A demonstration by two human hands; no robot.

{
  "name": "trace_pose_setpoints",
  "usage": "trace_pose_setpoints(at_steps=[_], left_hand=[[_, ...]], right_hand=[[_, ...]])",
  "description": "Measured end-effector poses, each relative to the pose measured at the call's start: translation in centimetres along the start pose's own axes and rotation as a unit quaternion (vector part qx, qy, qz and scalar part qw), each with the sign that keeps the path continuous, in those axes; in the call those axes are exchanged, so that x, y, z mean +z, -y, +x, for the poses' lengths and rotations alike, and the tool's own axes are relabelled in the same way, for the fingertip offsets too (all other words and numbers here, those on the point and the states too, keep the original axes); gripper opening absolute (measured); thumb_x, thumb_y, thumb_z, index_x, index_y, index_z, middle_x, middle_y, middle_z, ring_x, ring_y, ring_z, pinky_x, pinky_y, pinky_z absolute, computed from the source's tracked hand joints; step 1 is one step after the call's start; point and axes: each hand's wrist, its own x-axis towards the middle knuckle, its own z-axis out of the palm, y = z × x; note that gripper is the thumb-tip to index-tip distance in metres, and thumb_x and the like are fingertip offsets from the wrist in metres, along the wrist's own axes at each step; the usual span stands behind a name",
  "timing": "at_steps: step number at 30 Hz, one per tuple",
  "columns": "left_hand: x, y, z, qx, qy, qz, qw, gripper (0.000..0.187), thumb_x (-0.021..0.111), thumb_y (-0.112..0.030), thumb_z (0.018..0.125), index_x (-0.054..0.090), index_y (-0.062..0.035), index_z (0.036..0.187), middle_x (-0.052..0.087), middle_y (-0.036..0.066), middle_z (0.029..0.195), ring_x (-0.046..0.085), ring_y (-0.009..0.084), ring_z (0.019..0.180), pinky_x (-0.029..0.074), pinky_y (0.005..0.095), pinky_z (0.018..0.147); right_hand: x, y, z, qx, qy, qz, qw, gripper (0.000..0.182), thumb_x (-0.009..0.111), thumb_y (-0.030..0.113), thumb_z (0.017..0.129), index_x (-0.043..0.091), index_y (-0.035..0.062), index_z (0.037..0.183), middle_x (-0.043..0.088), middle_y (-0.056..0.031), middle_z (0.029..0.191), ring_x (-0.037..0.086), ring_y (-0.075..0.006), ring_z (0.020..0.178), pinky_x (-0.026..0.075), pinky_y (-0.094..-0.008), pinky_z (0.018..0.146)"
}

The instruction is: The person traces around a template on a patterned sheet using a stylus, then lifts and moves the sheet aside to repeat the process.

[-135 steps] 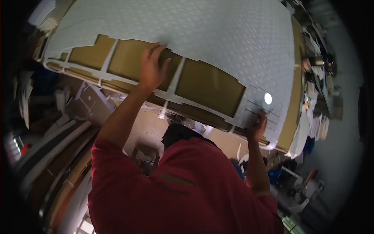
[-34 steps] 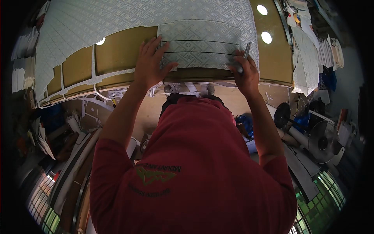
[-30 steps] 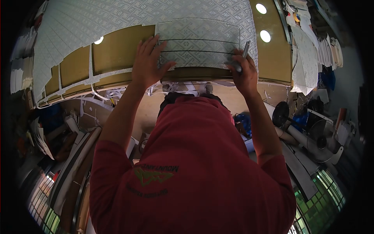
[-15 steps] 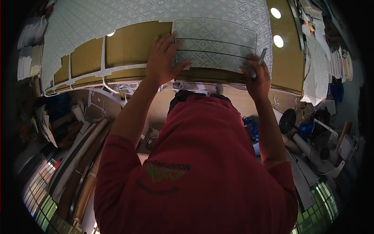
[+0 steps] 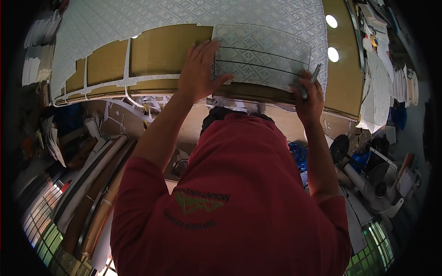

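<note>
A pale patterned sheet covers the far part of the brown work table. On its near right part lies a clear rectangular plate crossed by two dark lines. My left hand lies flat at the plate's left end, fingers stretched away from me and thumb out to the right. Near the plate's right end, my right hand is closed around a slim silvery tool that looks like a utility knife. Its upper end sticks out past my fingers, and its tip cannot be made out.
Narrow cut strips of the sheet run along the table's near edge. Stacked papers or samples hang at the left, more at the right. Long rolls lean at lower left, and a fan stands at lower right.
The whole view has shifted slightly, so table and hands appear a little further right. Both hands keep nearly the same places against the plate.
</note>
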Motion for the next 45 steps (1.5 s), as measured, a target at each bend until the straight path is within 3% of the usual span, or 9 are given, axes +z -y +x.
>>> trace_pose_setpoints(at_steps=[6,14,45], left_hand=[[-0.12,-0.07,0.06,-0.009,0.007,-0.001,1.0,0.09,0.085,-0.049,0.083,0.046,-0.0033,0.151,0.052,0.019,0.154,0.046,0.0366,0.145,0.027,0.0553,0.126],[0.17,0.16,0.06,0.009,0.011,0.018,1.0,0.076,0.084,-0.048,0.083,0.059,-0.0071,0.142,0.051,0.016,0.156,0.045,0.0365,0.146,0.027,0.0571,0.125],[0.07,0.08,0.25,0.032,0.003,0.006,0.999,0.076,0.088,-0.042,0.081,0.059,-0.007,0.142,0.052,0.018,0.154,0.048,0.0396,0.143,0.031,0.0599,0.122]], right_hand=[[-0.09,0.01,-0.07,0.005,0.006,0.006,1.0,0.038,0.086,0.011,0.082,0.066,0.008,0.114,0.073,-0.0149,0.13,0.065,-0.0383,0.127,0.055,-0.0456,0.102],[-0.16,0.05,-0.06,0.008,0.007,0.005,1.0,0.039,0.087,0.014,0.083,0.065,0.0084,0.115,0.073,-0.0149,0.13,0.065,-0.0379,0.126,0.056,-0.0446,0.101],[-0.32,0.24,0.09,0.002,0.0,-0.012,1.0,0.04,0.087,0.015,0.083,0.064,0.0076,0.115,0.072,-0.0158,0.131,0.066,-0.0386,0.125,0.055,-0.0445,0.102]])
